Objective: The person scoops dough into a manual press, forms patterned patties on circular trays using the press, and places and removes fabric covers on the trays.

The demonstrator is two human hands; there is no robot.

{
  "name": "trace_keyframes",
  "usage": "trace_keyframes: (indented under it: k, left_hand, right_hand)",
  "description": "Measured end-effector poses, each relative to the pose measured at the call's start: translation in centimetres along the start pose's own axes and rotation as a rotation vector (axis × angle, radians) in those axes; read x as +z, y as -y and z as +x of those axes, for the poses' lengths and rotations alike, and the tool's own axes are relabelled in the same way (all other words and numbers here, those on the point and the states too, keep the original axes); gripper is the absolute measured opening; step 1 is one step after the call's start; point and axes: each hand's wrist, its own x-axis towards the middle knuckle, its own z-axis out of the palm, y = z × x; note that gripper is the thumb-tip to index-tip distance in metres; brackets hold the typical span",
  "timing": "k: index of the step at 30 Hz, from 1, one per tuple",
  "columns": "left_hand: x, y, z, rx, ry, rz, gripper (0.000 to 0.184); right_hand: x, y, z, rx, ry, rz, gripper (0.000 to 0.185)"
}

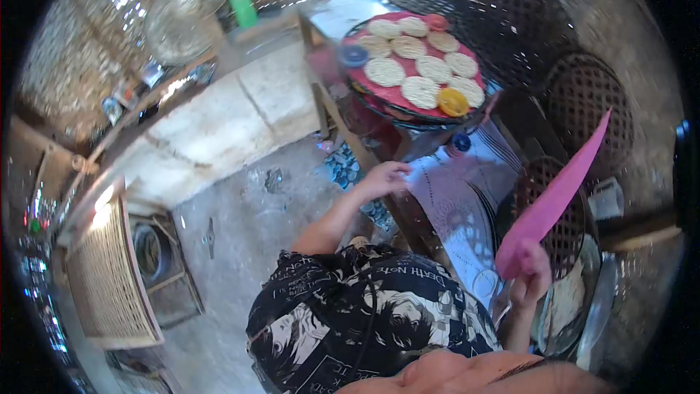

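Bright-pink, long, tapering sheet of thin, flexible-looking material [558, 201] is at the person's right side, held up in front of the dark-brown, open-lattice woven tray [538, 175]; whether the two touch cannot be told. The right hand [531, 273] has it pinched near its broad lower end, fingers closed on the edge, while the left hand [386, 179] seems to hold nothing, its fingers loosely parted near the edge of the pale, patterned cloth [445, 175]. Because only one end is gripped, the free length could flop, fold onto itself or snag on the lattice, and a weak pinch could let it slip down. A wide swing toward the other side might also brush the small, blue-lidded container [459, 143] or disturb the pale, round, flat discs [421, 93] on the pink-covered, round tray [410, 69], though these lie well apart from the sheet at present. Its long axis runs slantwise, from the broad end by the right hand up and to the right, away from the body, and its narrow tip points toward the brown, round-cornered lattice tray by the wall [583, 87]
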Motion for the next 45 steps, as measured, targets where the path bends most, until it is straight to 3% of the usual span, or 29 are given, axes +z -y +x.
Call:
trace_keyframes:
  k: [1, 2, 3, 6, 9, 12, 13, 14, 16, 19, 21, 23, 25, 27, 30, 34, 36, 41, 45]
  left_hand:
    - [0.4, -3.9, -1.1, 0.096, 0.050, 0.002, 0.062]
    - [0.3, -8.5, -2.6, 0.140, 0.078, 0.051, 0.088]
    - [0.5, -9.3, -2.9, 0.498, -0.078, 0.251, 0.100]
    - [0.6, -12.3, -4.5, 0.914, -0.373, 0.202, 0.095]
    - [-0.2, -11.8, -5.4, 1.141, -0.480, 0.352, 0.064]
    - [-3.2, -12.2, -8.0, 1.044, -0.146, 0.707, 0.041]
    - [-4.2, -12.5, -8.1, 1.053, -0.076, 0.670, 0.019]
    - [-5.3, -11.9, -8.4, 0.959, -0.032, 0.631, 0.021]
    - [-8.0, -10.9, -9.8, 0.774, 0.056, 0.552, 0.023]
    - [-13.7, -11.1, -12.9, 0.652, -0.047, 0.524, 0.021]
    - [-17.5, -11.1, -15.0, 0.586, -0.099, 0.548, 0.028]
    - [-21.5, -9.8, -16.8, 0.676, -0.111, 0.240, 0.028]
    - [-23.8, -8.3, -19.4, 0.684, -0.399, 0.174, 0.033]
    - [-29.8, -3.9, -20.9, 0.930, -0.330, 0.120, 0.033]
    - [-29.3, -3.2, -19.8, 1.003, -0.913, -0.145, 0.028]
    - [-29.9, -3.7, -16.2, 0.758, -1.235, -0.300, 0.028]
    - [-30.5, -4.4, -13.8, 0.607, -1.300, -0.345, 0.029]
    - [-31.7, -7.9, -7.4, 0.229, -1.353, -0.317, 0.030]
    - [-32.3, -11.7, -2.7, -0.156, -1.330, -0.020, 0.031]
  right_hand:
    - [0.6, 1.5, 1.6, 0.000, 0.161, 0.006, 0.009]
    - [1.3, 2.9, 3.1, 0.001, 0.323, 0.012, 0.012]
    - [2.1, 3.3, 4.0, -0.003, 0.462, 0.087, 0.013]
    - [4.3, 4.5, 6.3, 0.012, 0.764, 0.272, 0.013]
    - [6.4, 4.2, 7.6, 0.113, 0.868, 0.455, 0.010]
    - [8.6, 3.4, 8.8, 0.159, 0.916, 0.562, 0.017]
    - [9.3, 3.3, 9.2, 0.168, 0.917, 0.557, 0.019]
    - [10.0, 3.1, 9.6, 0.177, 0.917, 0.552, 0.020]
    - [11.4, 2.6, 9.9, 0.237, 0.833, 0.600, 0.042]
    - [12.8, 2.4, 9.5, 0.470, 0.671, 0.705, 0.065]
    - [13.6, 1.4, 9.5, 0.483, 0.633, 0.671, 0.062]
    - [14.3, 0.9, 9.4, 0.511, 0.612, 0.632, 0.057]
    - [14.9, 0.6, 9.1, 0.542, 0.593, 0.607, 0.054]
    - [15.4, 0.3, 8.9, 0.565, 0.564, 0.598, 0.050]
    - [16.3, -0.3, 8.8, 0.533, 0.465, 0.454, 0.039]
    - [18.8, -1.4, 12.6, 0.220, 0.250, -0.171, 0.028]
    - [19.6, -1.9, 16.0, 0.095, 0.172, -0.265, 0.029]
    - [21.7, -4.4, 21.5, 0.128, 0.362, -0.341, 0.063]
    - [23.8, -6.1, 21.9, 0.153, 0.434, -0.539, 0.080]
